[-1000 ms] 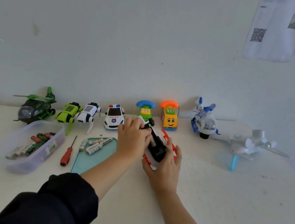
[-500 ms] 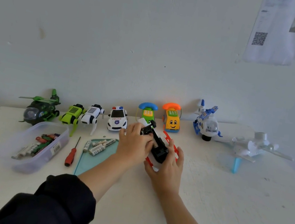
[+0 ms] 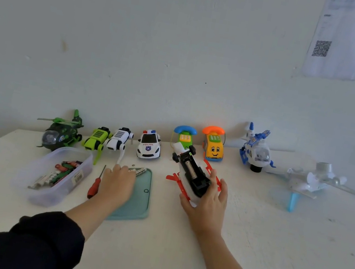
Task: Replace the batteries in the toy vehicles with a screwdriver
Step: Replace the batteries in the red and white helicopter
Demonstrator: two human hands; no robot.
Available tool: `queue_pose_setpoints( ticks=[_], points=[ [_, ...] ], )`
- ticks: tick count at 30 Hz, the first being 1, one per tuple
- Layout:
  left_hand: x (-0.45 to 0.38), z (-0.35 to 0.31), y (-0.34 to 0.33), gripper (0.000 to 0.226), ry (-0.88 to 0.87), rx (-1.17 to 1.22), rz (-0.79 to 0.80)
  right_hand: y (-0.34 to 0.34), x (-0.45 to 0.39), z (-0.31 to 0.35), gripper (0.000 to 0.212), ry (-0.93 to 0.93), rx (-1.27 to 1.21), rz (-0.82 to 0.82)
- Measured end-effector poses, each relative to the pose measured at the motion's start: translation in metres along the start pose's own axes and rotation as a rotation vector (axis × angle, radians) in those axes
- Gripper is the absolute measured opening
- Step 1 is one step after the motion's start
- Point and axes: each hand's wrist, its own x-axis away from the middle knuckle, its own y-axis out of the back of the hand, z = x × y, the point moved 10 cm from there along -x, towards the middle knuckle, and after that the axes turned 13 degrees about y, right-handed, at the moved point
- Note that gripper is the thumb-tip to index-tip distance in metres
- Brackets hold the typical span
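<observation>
A white and red toy vehicle lies upside down on the table, its black underside up and the battery bay open, a battery visible inside. My right hand grips its near end, thumb on the left and fingers on the right. My left hand is palm down over the far end of a teal tray, its fingers on the white batteries there. The fingertips are hidden, so I cannot see whether they hold one. A red-handled screwdriver lies just left of that hand.
A clear plastic box with several batteries sits at the left. Along the wall stand a green helicopter, two robot dogs, a police car, two phone cars, a white-blue helicopter and a white plane.
My left hand has left the toy vehicle and moved left to the batteries on the teal tray. My right hand has kept hold of the toy, whose underside now shows fully.
</observation>
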Motion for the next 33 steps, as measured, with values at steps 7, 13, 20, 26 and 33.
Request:
queue_pose_setpoints(
  ticks=[7, 13, 20, 26, 33],
  points=[
    [0.003, -0.001, -0.007, 0.034, -0.005, 0.165, 0.026, 0.002, 0.000, 0.001, 0.087, -0.020, -0.021, 0.031],
    [-0.007, 0.003, -0.003, 0.037, 0.058, 0.385, 0.133, 0.002, 0.002, -0.003, 0.092, -0.029, -0.033, 0.009],
    [0.005, -0.032, 0.105, 0.026, -0.079, 1.238, 0.038, 0.003, 0.001, 0.001, 0.089, 0.021, -0.006, -0.030],
    [0.015, -0.067, 0.112, 0.020, -0.072, 1.188, -0.030, 0.006, 0.003, 0.002, 0.096, 0.056, 0.012, -0.085],
    [0.013, -0.085, 0.102, 0.016, -0.057, 0.967, -0.017, 0.003, 0.002, 0.000, 0.095, 0.082, 0.043, -0.075]
  ],
)
